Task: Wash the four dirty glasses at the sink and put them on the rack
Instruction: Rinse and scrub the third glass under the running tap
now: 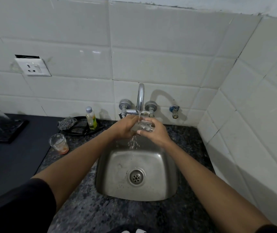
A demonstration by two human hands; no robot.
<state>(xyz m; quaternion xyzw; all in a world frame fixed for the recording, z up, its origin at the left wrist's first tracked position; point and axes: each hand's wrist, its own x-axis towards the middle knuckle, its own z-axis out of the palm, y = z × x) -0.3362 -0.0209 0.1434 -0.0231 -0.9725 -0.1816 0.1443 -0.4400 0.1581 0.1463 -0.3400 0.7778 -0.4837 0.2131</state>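
Item: clear glass [142,126], held under the running tap [140,98], above the sink [171,187].

I have my left hand [126,126] and right hand [153,132] both wrapped around it, water spilling below. A second, dirty glass [58,143] stands upright on the counter [87,214], left of the sink; a soap bottle [91,118] stands behind it.

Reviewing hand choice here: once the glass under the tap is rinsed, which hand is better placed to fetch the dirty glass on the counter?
Probably the left hand. The dirty glass stands on the counter left of the sink, on that arm's side; the right hand would have to cross over.
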